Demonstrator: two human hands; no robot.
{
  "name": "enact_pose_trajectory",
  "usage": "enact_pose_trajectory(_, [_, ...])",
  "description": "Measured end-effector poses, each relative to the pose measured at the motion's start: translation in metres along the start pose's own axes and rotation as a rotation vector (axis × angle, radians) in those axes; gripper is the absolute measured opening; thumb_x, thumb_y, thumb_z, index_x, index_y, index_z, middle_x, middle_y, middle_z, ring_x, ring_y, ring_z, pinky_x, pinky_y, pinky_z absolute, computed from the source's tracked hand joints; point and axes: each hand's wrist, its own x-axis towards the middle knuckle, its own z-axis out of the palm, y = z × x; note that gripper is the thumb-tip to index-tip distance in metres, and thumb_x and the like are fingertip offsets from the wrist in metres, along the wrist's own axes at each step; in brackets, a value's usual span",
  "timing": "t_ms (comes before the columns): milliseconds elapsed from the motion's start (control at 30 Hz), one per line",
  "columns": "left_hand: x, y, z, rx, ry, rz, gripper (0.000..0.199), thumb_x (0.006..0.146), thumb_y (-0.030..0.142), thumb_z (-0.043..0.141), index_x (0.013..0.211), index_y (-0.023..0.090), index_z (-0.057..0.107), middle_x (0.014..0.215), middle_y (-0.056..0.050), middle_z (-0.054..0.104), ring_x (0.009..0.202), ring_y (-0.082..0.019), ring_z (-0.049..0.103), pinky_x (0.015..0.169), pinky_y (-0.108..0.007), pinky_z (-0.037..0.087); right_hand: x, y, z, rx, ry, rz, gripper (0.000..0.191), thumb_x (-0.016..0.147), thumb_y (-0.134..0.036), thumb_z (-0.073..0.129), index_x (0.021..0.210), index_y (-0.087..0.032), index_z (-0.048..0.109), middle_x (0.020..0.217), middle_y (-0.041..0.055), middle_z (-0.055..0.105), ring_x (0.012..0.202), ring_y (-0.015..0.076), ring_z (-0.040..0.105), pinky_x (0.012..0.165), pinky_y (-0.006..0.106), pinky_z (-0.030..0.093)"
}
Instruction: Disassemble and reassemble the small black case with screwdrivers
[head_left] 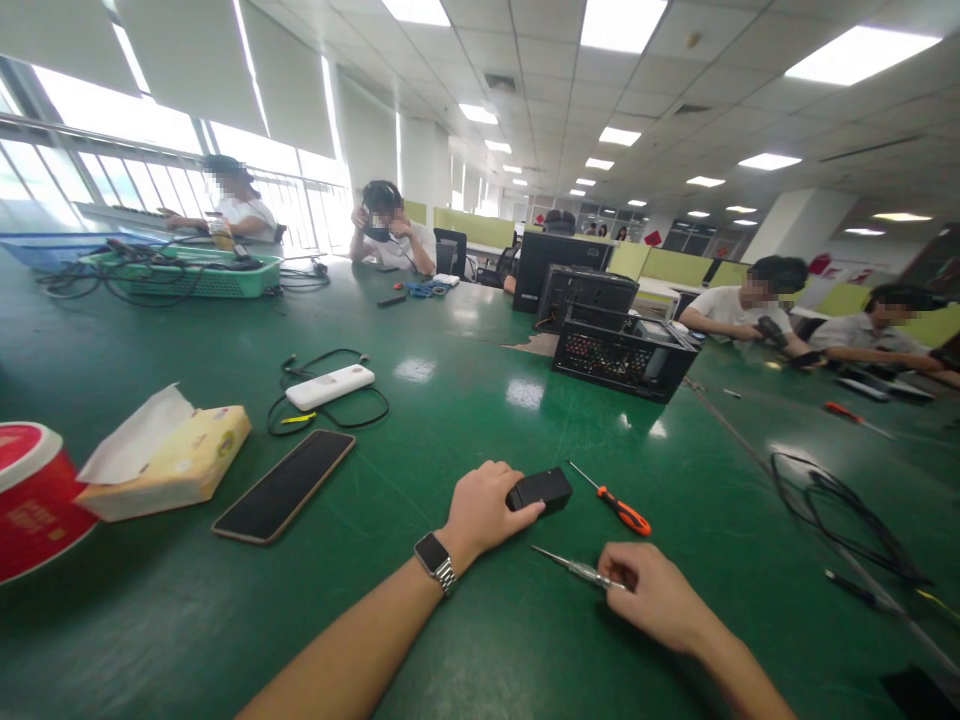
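Observation:
My left hand (486, 508), with a watch (435, 560) on its wrist, is wrapped round one end of a black rectangular block (546, 491) on the green table. What the block is I cannot make out. In my right hand (649, 590) is a slim screwdriver (574, 568) with a clear handle, gripped between thumb and fingers. Its shaft points left, toward the block, with a gap between them. Just beyond lies an orange and black screwdriver (624, 511), its tip near the block's right end.
On the left are a phone (285, 487), a white device with a cable (330, 386), a tissue pack (169, 460) and a red tub (37, 500). Farther back stand a green basket (240, 278) and open computer cases (622, 350). Cables (840, 510) lie right. Several people sit around.

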Motion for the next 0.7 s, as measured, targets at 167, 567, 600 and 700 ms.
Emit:
enact_pose_trajectory(167, [0.0009, -0.0008, 0.0006, 0.033, -0.030, 0.012, 0.041, 0.084, 0.056, 0.059, 0.100, 0.020, 0.071, 0.090, -0.005, 0.068, 0.086, -0.022, 0.061, 0.073, -0.031, 0.046, 0.0040, -0.0073, 0.0056, -0.095, 0.023, -0.057, 0.020, 0.069, -0.015, 0.050, 0.078, -0.023, 0.066, 0.075, -0.0012, 0.060, 0.069, 0.0145, 0.055, 0.063, 0.025, 0.037])
enact_pose_trajectory(567, [0.0017, 0.0038, -0.0033, 0.090, -0.071, 0.014, 0.042, 0.086, 0.057, 0.057, 0.098, 0.019, 0.071, 0.089, -0.007, 0.068, 0.085, -0.024, 0.062, 0.071, -0.032, 0.047, 0.0037, -0.0050, 0.0049, -0.039, 0.013, -0.052, 0.023, 0.080, -0.026, 0.052, 0.098, -0.022, 0.065, 0.087, 0.0019, 0.062, 0.074, 0.0164, 0.055, 0.068, 0.029, 0.043])
enact_pose_trajectory(600, [0.0016, 0.0040, -0.0033, 0.092, -0.070, 0.010, 0.042, 0.085, 0.057, 0.057, 0.098, 0.019, 0.071, 0.088, -0.007, 0.068, 0.085, -0.024, 0.062, 0.071, -0.031, 0.047, 0.0038, -0.0052, 0.0044, -0.036, 0.008, -0.051, 0.023, 0.081, -0.028, 0.052, 0.098, -0.022, 0.065, 0.088, 0.0019, 0.062, 0.074, 0.0163, 0.055, 0.068, 0.029, 0.043])
enact_pose_trajectory(700, [0.0015, 0.0038, -0.0030, 0.091, -0.067, 0.005, 0.043, 0.084, 0.058, 0.058, 0.098, 0.019, 0.071, 0.087, -0.007, 0.067, 0.085, -0.024, 0.062, 0.071, -0.031, 0.048, 0.0037, -0.0066, 0.0030, -0.036, -0.002, -0.053, 0.022, 0.082, -0.030, 0.053, 0.098, -0.022, 0.065, 0.087, 0.0019, 0.062, 0.073, 0.0161, 0.055, 0.068, 0.029, 0.043])
